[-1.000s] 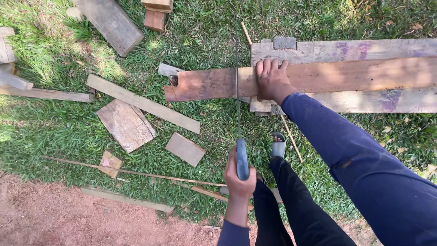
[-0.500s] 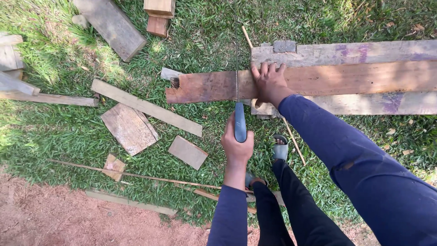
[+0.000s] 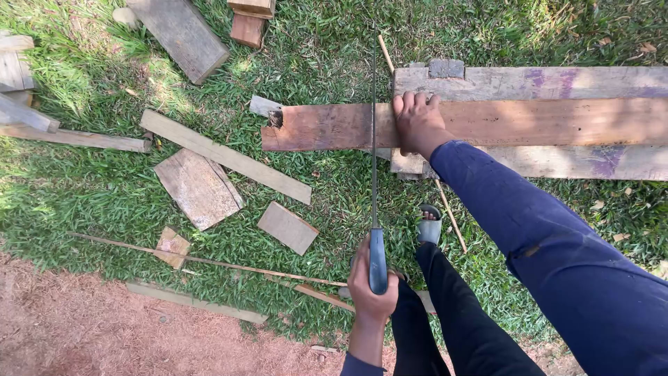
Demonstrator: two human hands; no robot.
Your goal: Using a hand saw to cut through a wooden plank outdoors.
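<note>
Left hand: the left hand (image 3: 372, 282) is closed around the blue handle of a handsaw (image 3: 374, 174), low in the view.
Saw blade: the thin blade is seen edge-on, running straight away from the grip and across the reddish-brown plank (image 3: 445, 125).
Right hand: the right hand (image 3: 419, 124) is laid flat on the plank, fingers spread over its far edge, just to the right of the blade; nothing is gripped by it.
Plank: it is laid crosswise beyond the grip, resting on paler boards (image 3: 543, 83), with its free left end jutting over the grass (image 3: 327, 202).
Left of the grip: a square offcut (image 3: 288, 227), a larger weathered panel (image 3: 198, 188) and a long pale slat (image 3: 226, 157) are scattered on the grass.
Beside the grip: a sandalled foot (image 3: 429, 226) is planted just to the right of the handle, near a thin stick (image 3: 209, 261) that passes behind the hand.
</note>
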